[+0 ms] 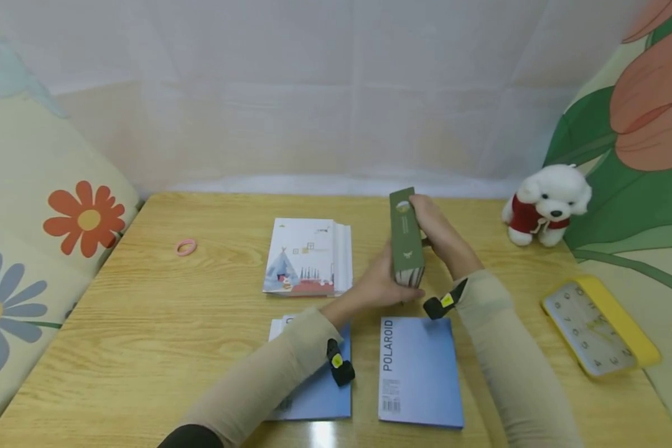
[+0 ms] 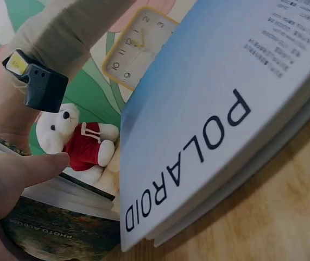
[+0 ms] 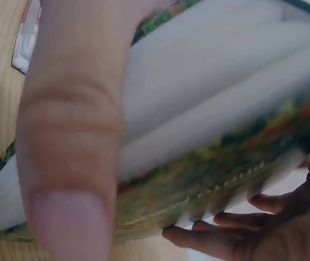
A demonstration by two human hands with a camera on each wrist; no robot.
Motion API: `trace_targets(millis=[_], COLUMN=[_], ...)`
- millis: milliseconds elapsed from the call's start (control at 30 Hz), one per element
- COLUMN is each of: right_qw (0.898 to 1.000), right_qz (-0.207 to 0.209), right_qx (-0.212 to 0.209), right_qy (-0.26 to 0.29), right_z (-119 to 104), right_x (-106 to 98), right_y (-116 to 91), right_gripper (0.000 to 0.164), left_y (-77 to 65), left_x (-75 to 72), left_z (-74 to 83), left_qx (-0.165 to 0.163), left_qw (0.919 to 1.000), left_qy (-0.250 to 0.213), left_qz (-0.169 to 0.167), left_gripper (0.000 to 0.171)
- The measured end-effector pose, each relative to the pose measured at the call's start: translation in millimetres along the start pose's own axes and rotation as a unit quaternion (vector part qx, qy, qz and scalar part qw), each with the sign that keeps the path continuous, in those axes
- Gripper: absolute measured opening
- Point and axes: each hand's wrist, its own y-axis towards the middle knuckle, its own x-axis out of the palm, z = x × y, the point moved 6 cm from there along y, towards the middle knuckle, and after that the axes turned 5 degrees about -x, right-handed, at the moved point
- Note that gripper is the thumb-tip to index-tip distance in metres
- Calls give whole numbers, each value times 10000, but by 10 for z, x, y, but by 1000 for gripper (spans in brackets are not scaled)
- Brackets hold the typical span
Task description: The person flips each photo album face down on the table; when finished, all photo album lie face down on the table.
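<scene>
Both hands hold a green photo album (image 1: pixel 406 233), its spine facing up, above the right middle of the table. My left hand (image 1: pixel 378 280) grips its near lower end, and my right hand (image 1: pixel 439 230) grips the far right side. In the left wrist view the dark cover reads PHOTO ALBUM, with the left thumb (image 2: pixel 40 168) over the page edges. The right thumb (image 3: pixel 70 163) lies across the white pages in the right wrist view. Whether more than one album is held, I cannot tell. A blue POLAROID album (image 1: pixel 420 373) lies just below the hands.
More blue albums (image 1: pixel 319 395) lie partly under the left forearm. Behind them is a stack of white albums (image 1: pixel 302 261) with a tent picture. A pink ring (image 1: pixel 186 247) is at left; a plush dog (image 1: pixel 549 205) and yellow clock (image 1: pixel 599 326) stand at right.
</scene>
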Motion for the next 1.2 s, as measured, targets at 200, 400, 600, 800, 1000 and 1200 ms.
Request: trace_targets(millis=[200, 400, 600, 800, 1000, 1200], right_qw=[9996, 9995, 9958, 9820, 9464, 9321], right_qz=[-190, -33, 214, -241, -399, -238], right_qx=[-183, -314, -97, 334, 291, 385], right_qy=[87, 93, -882, -1846, -3191, -3594], right_z=[-19, 100, 299, 496, 566, 520], right_x=[4, -58, -144, -175, -210, -226], right_y=[-42, -79, -55, -63, -80, -75], right_gripper=[65, 48, 57, 93, 74, 65], left_y=[-5, -81, -118, -104, -82, -55], left_x=[-20, -163, -203, -172, -149, -176], left_z=[-29, -142, -239, -243, -229, -209], left_qx=[-224, -648, -960, -955, -880, -790], left_qw=[9995, 9838, 9536, 9364, 9120, 9078], left_qy=[231, 1662, 2780, 3224, 3853, 3967], left_qz=[-6, -202, -646, -1005, -1099, -1109], left_gripper=[119, 115, 97, 86, 71, 69])
